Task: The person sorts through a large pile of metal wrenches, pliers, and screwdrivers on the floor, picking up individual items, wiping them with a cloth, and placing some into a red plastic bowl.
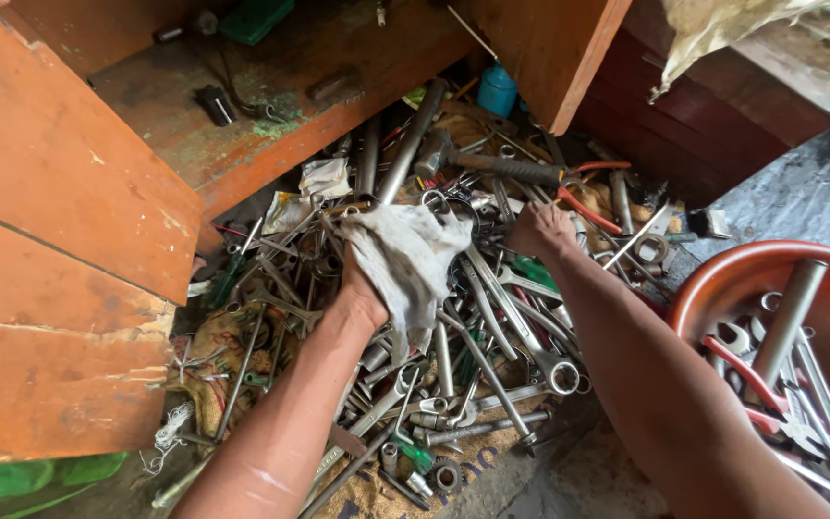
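An orange wooden cabinet [60, 240] fills the left of the frame, its door edge hanging close over the heap, and a second orange panel [569, 48] drops in at upper centre, so open room is only a narrow wedge between them. At right, a round red tub [722, 279] holding long wrenches and red-handled pliers closes that side. The pile of tools [473, 327], grey steel wrenches, spanners and sockets tangled together, lies across centre frame on worn burlap sacking [213, 356] over a grimy floor. The left hand [362, 288], centre frame, is closed on a dirty white rag [405, 255] draped over the heap. The right hand [542, 231], just right of centre, is curled into the tools; whether it grips one cannot be told. A hammer [492, 163] lies above.
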